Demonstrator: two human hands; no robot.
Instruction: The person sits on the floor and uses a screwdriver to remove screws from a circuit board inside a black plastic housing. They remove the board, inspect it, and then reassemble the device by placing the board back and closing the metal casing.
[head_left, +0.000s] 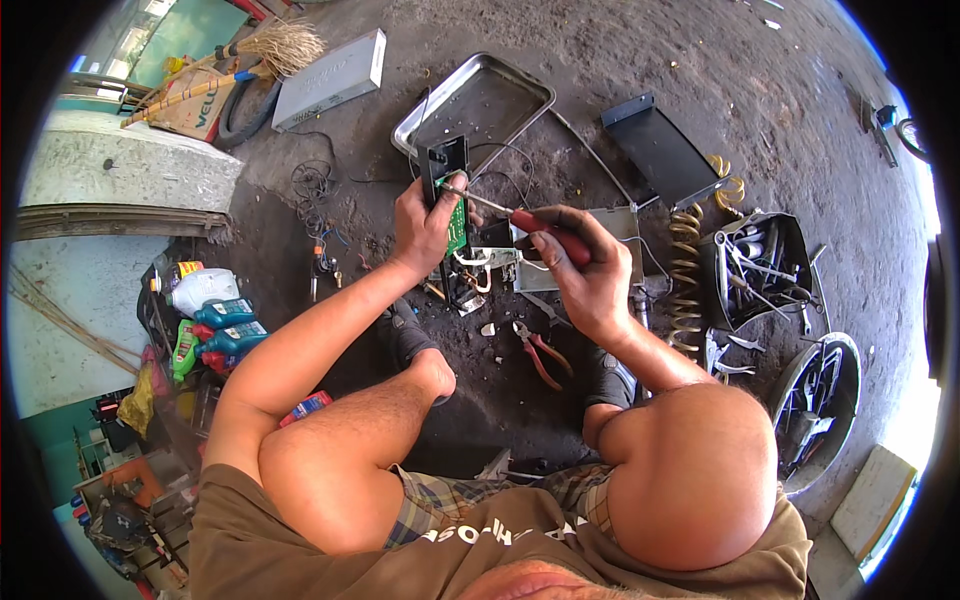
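Observation:
My left hand (422, 228) is closed around a black panel (452, 155) with a green circuit board (457, 230) on it, held up in front of me. My right hand (592, 285) grips a screwdriver (545, 231) by its red handle. Its shaft points left, and the tip meets the panel near my left thumb; the exact contact is too small to make out. White wires (487, 258) hang below the board. Behind my right hand lies an open grey metal casing (622, 222), partly hidden. Red-handled pliers (540, 355) rest on the ground between my feet.
A metal tray (543, 92) and a black metal cover (665, 155) lie ahead. At right are a coiled yellow hose (685, 280), a tool-filled container (718, 285) and a round basin (848, 415). Several bottles (205, 290), a tangled cable (315, 185) and a silver box (335, 82) are left.

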